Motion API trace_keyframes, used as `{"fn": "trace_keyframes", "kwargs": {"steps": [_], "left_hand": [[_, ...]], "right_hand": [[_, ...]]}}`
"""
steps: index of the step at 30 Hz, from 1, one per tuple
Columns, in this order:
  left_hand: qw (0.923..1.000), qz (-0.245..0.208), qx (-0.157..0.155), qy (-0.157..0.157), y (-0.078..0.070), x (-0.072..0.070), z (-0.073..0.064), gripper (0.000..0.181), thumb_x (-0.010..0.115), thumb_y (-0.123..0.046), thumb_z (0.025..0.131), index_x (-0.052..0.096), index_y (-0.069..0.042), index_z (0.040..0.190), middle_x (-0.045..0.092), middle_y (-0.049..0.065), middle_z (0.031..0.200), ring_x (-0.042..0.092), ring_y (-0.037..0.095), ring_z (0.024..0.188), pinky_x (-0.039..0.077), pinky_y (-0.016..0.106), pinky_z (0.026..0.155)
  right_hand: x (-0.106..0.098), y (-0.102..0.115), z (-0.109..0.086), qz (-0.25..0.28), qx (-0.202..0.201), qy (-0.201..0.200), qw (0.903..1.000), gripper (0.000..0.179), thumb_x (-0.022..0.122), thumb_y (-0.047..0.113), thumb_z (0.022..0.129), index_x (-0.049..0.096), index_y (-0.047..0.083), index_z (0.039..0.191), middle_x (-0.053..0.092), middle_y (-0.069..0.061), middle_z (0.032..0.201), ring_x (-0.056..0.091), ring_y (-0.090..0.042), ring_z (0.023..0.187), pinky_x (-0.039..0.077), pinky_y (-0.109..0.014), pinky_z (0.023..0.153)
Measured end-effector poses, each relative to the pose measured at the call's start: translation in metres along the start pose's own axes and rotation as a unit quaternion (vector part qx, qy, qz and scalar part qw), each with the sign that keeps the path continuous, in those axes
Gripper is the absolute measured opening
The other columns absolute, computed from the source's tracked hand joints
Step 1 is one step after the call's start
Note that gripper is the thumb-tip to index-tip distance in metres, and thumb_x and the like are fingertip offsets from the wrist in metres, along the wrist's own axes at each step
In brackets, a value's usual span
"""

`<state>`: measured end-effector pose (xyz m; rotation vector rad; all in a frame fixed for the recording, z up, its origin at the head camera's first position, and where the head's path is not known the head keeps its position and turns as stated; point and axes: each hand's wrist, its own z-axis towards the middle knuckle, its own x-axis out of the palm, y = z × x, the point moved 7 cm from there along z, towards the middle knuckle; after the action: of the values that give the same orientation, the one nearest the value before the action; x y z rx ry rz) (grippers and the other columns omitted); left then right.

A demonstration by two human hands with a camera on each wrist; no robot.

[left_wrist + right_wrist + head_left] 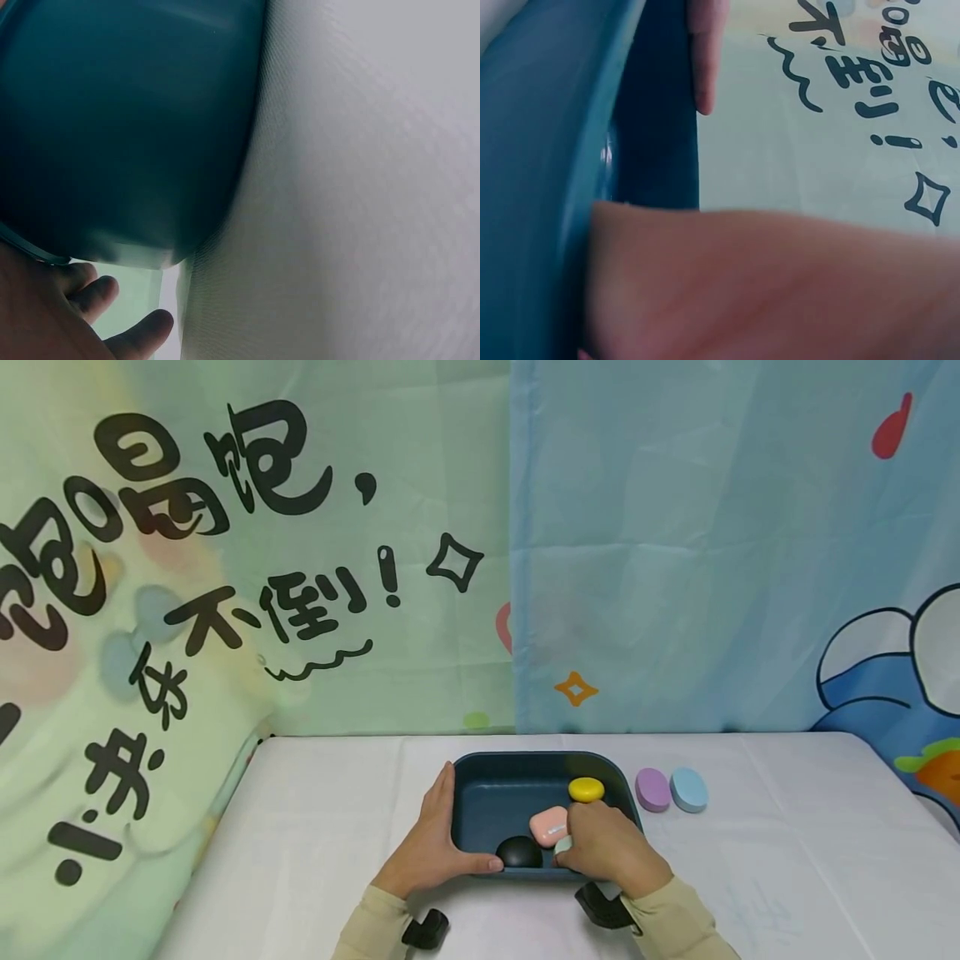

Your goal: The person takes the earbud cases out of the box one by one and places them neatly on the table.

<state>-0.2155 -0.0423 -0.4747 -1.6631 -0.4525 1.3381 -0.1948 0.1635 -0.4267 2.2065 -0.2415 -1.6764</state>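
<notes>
The pale piece [562,845] lies inside the dark blue tray [487,810], near its near wall and right of centre, mostly covered by the right hand [611,843], whose curled fingers hold it. How firm that hold is cannot be told, since only one edge shows; if the fingers have just that edge, the piece could slip and drop against its neighbours. The left hand [429,856] spans the tray's left end with fairly straight fingers, the thumb along the near rim and its tip just beside the black rounded piece [519,852]. Should this light brace give way, a sideways push from the right hand could slide the tray across the worktop [300,843] into the purple disc [653,790], just beyond the right wall, and perhaps on to the blue disc [689,790] beside it. Space around the right hand is tight: the pink case [550,827] sits close on its left and the yellow disc [586,790] just past its knuckles on the far side, so a careless lift or turn of the wrist might knock either one out of place.
</notes>
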Motion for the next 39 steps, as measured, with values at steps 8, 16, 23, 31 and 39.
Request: {"fn": "trace_keyframes", "kwargs": {"steps": [8, 16, 23, 31, 39], "left_hand": [[1.0, -0.002, 0.0, -0.001, 0.0, 0.0, 0.0, 0.138, 0.088, -0.052, 0.072, -0.009, -0.016, 0.162, -0.005, 0.008, 0.169, -0.002, 0.024, 0.154, 0.026, 0.056, 0.116], [1.0, 0.0, -0.004, 0.0, 0.0, 0.0, 0.0, 0.137, 0.088, -0.052, 0.072, -0.01, -0.018, 0.162, -0.005, 0.008, 0.169, -0.003, 0.025, 0.154, 0.025, 0.056, 0.116], [1.0, 0.003, -0.004, -0.001, 0.001, 0.0, 0.0, 0.137, 0.088, -0.053, 0.072, -0.009, -0.017, 0.162, -0.005, 0.008, 0.169, -0.002, 0.024, 0.154, 0.025, 0.056, 0.116], [1.0, 0.003, -0.005, -0.002, 0.002, 0.001, 0.001, 0.136, 0.088, -0.052, 0.072, -0.009, -0.018, 0.162, -0.004, 0.009, 0.169, -0.001, 0.024, 0.154, 0.025, 0.055, 0.117], [1.0, 0.001, -0.003, -0.004, 0.001, 0.001, 0.0, 0.136, 0.088, -0.053, 0.072, -0.008, -0.018, 0.162, -0.003, 0.009, 0.169, 0.001, 0.025, 0.154, 0.026, 0.057, 0.115]], "right_hand": [[-0.008, 0.002, -0.005, 0.011, -0.012, -0.01, 0.9998, 0.026, 0.086, 0.018, 0.075, 0.061, 0.009, 0.076, 0.057, 0.001, 0.069, 0.053, -0.017, 0.062, 0.047, -0.036, 0.059], [-0.017, -0.002, -0.007, 0.028, -0.016, -0.022, 0.9993, 0.027, 0.082, 0.016, 0.077, 0.066, 0.002, 0.094, 0.063, -0.003, 0.079, 0.054, -0.016, 0.068, 0.049, -0.035, 0.061], [-0.024, -0.005, -0.009, 0.036, -0.043, -0.058, 0.9967, 0.034, 0.081, 0.014, 0.075, 0.068, 0.001, 0.103, 0.064, -0.004, 0.086, 0.055, -0.018, 0.075, 0.05, -0.035, 0.064], [-0.032, -0.012, -0.014, 0.016, -0.037, -0.07, 0.9968, 0.039, 0.081, 0.017, 0.077, 0.068, 0.002, 0.11, 0.064, -0.012, 0.099, 0.056, -0.024, 0.083, 0.051, -0.042, 0.07], [-0.041, -0.019, -0.019, 0.006, -0.038, -0.09, 0.9952, 0.043, 0.08, 0.018, 0.078, 0.068, 0.001, 0.116, 0.065, -0.018, 0.112, 0.058, -0.028, 0.091, 0.053, -0.049, 0.079]]}}
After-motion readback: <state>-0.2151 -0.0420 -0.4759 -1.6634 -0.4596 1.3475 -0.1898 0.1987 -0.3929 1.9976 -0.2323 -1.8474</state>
